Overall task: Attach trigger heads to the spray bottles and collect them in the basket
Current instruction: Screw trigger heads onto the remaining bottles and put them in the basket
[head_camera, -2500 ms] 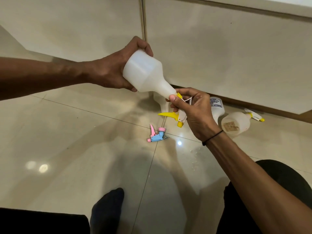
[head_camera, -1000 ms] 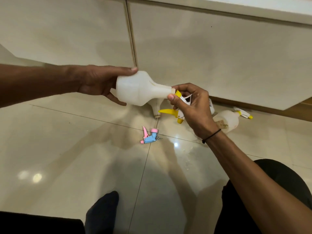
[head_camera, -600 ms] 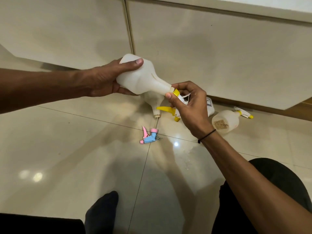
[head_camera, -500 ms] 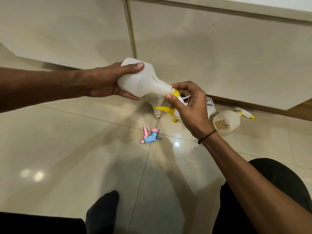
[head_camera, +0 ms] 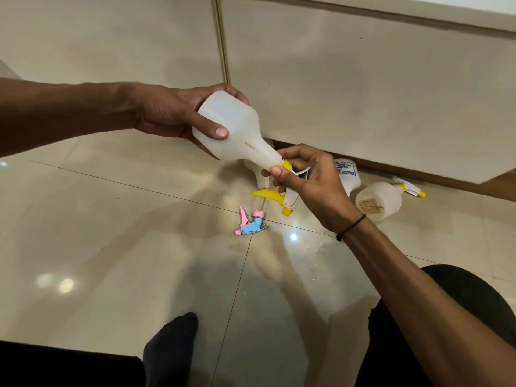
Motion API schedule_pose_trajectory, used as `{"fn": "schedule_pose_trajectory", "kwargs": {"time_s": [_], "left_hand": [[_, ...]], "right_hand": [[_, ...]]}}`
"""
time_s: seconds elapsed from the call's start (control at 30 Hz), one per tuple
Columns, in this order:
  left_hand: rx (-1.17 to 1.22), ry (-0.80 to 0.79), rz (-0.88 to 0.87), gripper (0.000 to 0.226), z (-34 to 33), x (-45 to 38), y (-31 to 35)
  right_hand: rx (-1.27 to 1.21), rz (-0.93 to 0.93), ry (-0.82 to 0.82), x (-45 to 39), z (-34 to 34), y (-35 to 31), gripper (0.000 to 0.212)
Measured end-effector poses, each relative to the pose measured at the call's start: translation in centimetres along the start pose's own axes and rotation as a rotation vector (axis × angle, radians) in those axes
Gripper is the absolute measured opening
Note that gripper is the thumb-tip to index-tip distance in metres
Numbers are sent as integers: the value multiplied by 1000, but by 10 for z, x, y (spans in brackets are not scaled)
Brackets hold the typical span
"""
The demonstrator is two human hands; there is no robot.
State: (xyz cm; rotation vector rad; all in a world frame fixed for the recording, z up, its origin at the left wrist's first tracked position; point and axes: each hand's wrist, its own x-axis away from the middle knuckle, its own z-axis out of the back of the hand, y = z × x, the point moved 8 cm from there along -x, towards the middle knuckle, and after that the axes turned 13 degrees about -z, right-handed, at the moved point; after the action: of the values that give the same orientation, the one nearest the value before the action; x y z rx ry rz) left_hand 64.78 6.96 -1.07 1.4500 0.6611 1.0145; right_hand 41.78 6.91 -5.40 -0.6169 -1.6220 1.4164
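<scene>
My left hand [head_camera: 173, 113] grips the body of a white spray bottle [head_camera: 237, 129], tilted with its neck pointing down to the right. At the neck my right hand [head_camera: 310, 182] pinches a yellow and white trigger head [head_camera: 282, 196] by its yellow collar. A loose blue and pink trigger head [head_camera: 251, 223] lies on the floor below. Behind my right hand lie a labelled white bottle [head_camera: 347, 174], another bottle [head_camera: 261, 174] partly hidden, and a bottle with a yellow trigger fitted [head_camera: 382, 198]. No basket is in view.
Glossy beige floor tiles [head_camera: 111, 233] stretch to the left. A pale cabinet front [head_camera: 363, 79] rises just behind the bottles. My dark-socked foot [head_camera: 170, 347] and my knee [head_camera: 469, 303] are at the bottom. Small wet drops [head_camera: 315, 255] shine on the tile.
My left hand has turned the bottle in its grip, thumb now on the near side, and the bottle tilts more steeply down. My right hand stays on the trigger head's collar at the neck.
</scene>
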Motion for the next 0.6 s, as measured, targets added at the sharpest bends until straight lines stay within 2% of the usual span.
{"fn": "schedule_pose_trajectory", "kwargs": {"time_s": [0.1,0.17,0.27,0.33,0.37,0.43,0.47,0.53,0.6], "left_hand": [[-53,-83,-31,78,-2,-2,6],[-113,-105,-72,87,-5,-5,11],[-205,-105,-85,111,-4,-7,19],[-106,-52,9,121,1,-5,18],[-22,-15,76,117,4,-4,16],[50,44,191,91,7,-5,12],[7,65,234,84,8,-5,10],[-103,113,306,84,15,-5,6],[-110,127,318,68,20,-2,2]], "right_hand": [[-149,-80,-120,0,-9,6,26],[-239,-133,-153,1,-12,9,28],[-278,-131,-122,1,-12,8,31],[-250,-96,-61,-1,-9,3,31],[-225,-78,-26,-1,-8,1,31],[-162,-52,42,-2,-5,-2,32],[-127,-45,69,-3,-4,-2,32],[-52,-36,103,-3,-2,-2,33],[11,-32,117,-4,-1,0,33]]}}
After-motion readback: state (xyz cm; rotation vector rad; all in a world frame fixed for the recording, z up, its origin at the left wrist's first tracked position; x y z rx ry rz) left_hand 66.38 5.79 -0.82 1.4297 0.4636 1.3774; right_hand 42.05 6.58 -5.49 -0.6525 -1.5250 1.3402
